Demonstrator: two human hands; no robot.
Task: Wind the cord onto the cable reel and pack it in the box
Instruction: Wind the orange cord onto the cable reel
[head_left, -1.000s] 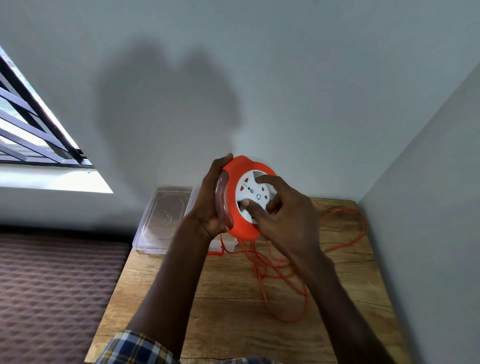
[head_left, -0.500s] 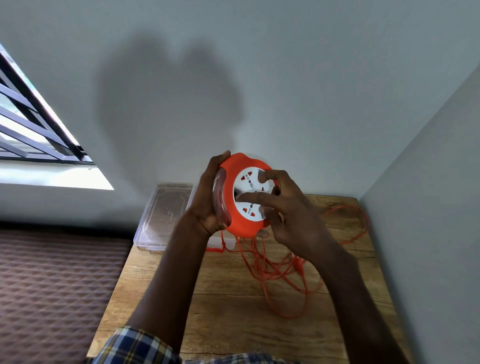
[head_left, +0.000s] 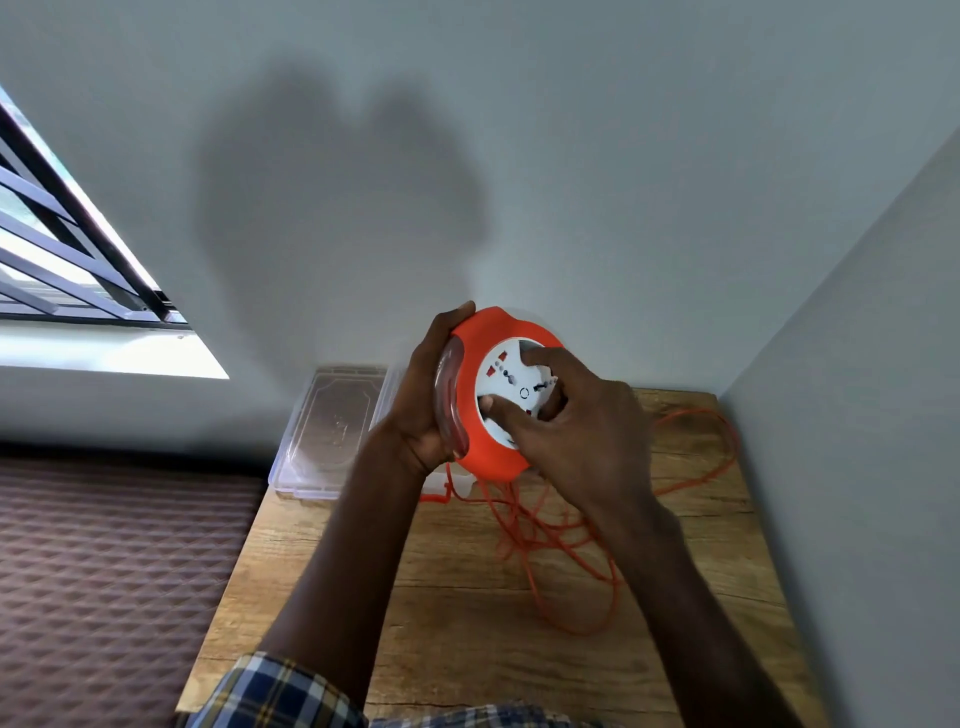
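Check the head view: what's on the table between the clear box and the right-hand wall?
Head view: loose loops of orange cord lie on the wooden table between the clear box and the wall.

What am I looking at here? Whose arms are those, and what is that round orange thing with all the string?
There is no machine here, just a person. The picture comes from a camera worn on their head, so you look down along their own two arms.

The round orange thing is a cable reel, a spool for an electric cord. Its white middle has plug sockets. The left hand grips the reel by its edge, up in the air above the table. The right hand has its fingers on the white face, probably to turn it.

The "string" is the orange cord. It hangs from the reel and lies in loose loops on the wooden table.

Behind the reel sits a clear plastic box, by the wall. To the left is a window.
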